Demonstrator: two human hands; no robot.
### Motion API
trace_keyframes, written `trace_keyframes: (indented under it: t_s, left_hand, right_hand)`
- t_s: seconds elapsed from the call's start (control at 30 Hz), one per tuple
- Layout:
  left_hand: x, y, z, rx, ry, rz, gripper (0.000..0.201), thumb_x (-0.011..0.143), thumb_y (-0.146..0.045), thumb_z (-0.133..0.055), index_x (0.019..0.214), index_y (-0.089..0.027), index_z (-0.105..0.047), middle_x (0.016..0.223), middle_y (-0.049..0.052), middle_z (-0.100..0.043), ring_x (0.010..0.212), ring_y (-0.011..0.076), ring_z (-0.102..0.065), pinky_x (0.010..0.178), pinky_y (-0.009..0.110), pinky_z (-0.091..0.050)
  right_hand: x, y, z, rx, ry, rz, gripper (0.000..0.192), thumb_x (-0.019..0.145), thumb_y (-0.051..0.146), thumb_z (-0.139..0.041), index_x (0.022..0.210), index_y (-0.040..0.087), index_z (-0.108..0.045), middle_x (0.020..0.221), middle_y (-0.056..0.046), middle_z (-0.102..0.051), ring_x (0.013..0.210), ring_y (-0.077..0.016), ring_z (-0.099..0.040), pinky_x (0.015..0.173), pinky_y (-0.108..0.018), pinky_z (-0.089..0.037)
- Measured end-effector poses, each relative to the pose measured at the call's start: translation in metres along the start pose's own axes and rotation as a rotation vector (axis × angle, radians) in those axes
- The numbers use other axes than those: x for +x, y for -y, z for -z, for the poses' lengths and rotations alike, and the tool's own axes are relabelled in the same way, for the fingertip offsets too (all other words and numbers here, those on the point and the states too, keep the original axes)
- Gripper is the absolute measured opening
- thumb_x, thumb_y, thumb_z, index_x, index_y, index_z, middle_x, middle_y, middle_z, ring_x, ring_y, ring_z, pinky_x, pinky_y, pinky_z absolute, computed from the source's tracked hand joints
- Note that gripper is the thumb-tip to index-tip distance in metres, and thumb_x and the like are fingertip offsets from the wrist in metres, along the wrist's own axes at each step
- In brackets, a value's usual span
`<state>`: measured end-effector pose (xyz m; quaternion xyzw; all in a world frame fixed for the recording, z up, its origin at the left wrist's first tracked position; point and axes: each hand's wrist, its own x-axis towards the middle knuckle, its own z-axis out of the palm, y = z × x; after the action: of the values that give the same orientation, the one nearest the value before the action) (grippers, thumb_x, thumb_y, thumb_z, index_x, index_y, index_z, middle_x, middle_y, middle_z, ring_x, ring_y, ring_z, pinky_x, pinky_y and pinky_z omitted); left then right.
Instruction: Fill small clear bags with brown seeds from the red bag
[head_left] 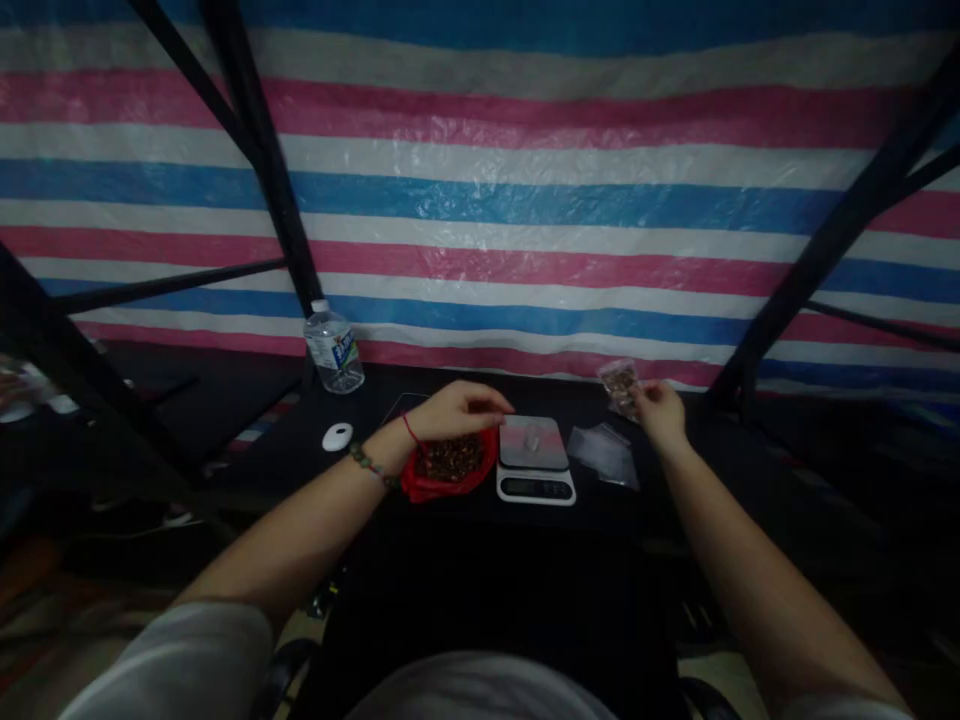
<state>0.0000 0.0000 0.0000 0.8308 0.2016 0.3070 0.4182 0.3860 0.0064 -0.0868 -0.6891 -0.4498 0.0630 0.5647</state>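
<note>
My right hand (661, 418) pinches a small clear plastic bag (619, 380) with brown bits inside, at the back right of the black table. My left hand (463, 408) hovers over a red plastic bag (431, 490) filled with small brown pieces (454, 460). Its fingers stretch toward the scale with nothing visible in them. Between the hands stands a white digital scale (536, 490). A pale shiny patch shows on its plate, and I cannot tell whether it is an object or a reflection. Several flat clear bags (606, 456) lie right of the scale.
A clear plastic bottle (335, 352) with a label stands at the back left. In front of it lies a white rounded object (337, 437). A dark flat object is partly hidden behind my left wrist. Black metal frame posts (259, 150) rise at both sides before a striped sheet (525, 190).
</note>
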Motion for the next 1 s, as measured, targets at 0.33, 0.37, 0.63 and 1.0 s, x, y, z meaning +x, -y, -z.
trace_keyframes:
  t_s: [0.33, 0.37, 0.63, 1.0]
  left_hand:
    - [-0.049, 0.030, -0.047, -0.367, -0.379, 0.143, 0.044, 0.079, -0.052, -0.060, 0.097, -0.013, -0.061, 0.065, -0.001, -0.059, 0.043, 0.0051, -0.047, 0.041, 0.017, -0.034]
    - [-0.052, 0.029, -0.048, -0.361, -0.359, 0.180, 0.043, 0.078, -0.053, -0.061, 0.090, -0.012, -0.061, 0.060, -0.002, -0.057, 0.040, 0.0048, -0.046, 0.039, 0.017, -0.032]
    - [-0.074, 0.024, -0.047, -0.395, -0.073, 0.325, 0.039, 0.072, -0.051, -0.069, 0.074, -0.012, -0.061, 0.063, 0.002, -0.064, 0.044, 0.0076, -0.056, 0.041, 0.017, -0.037]
    - [-0.073, 0.030, -0.056, -0.331, -0.165, 0.354, 0.037, 0.073, -0.047, -0.069, 0.068, -0.012, -0.060, 0.057, 0.000, -0.061, 0.044, 0.0077, -0.056, 0.042, 0.017, -0.039]
  right_hand:
    - [-0.134, 0.139, -0.026, 0.395, 0.747, 0.222, 0.021, 0.072, 0.039, -0.070, 0.080, 0.020, -0.065, 0.075, -0.002, -0.064, 0.066, -0.0150, -0.057, 0.060, -0.027, -0.046]
    - [-0.140, 0.142, -0.029, 0.400, 0.770, 0.219, 0.020, 0.072, 0.038, -0.070, 0.080, 0.020, -0.066, 0.075, -0.002, -0.064, 0.067, -0.0153, -0.058, 0.061, -0.027, -0.046]
    - [-0.148, 0.135, -0.053, 0.407, 0.765, 0.163, 0.024, 0.073, 0.041, -0.068, 0.086, 0.020, -0.066, 0.073, -0.001, -0.063, 0.064, -0.0148, -0.058, 0.059, -0.027, -0.047]
    - [-0.181, 0.150, -0.045, 0.159, 0.826, 0.267, 0.030, 0.080, 0.046, -0.061, 0.068, 0.020, -0.053, 0.063, 0.002, -0.054, 0.057, -0.0122, -0.047, 0.053, -0.025, -0.036]
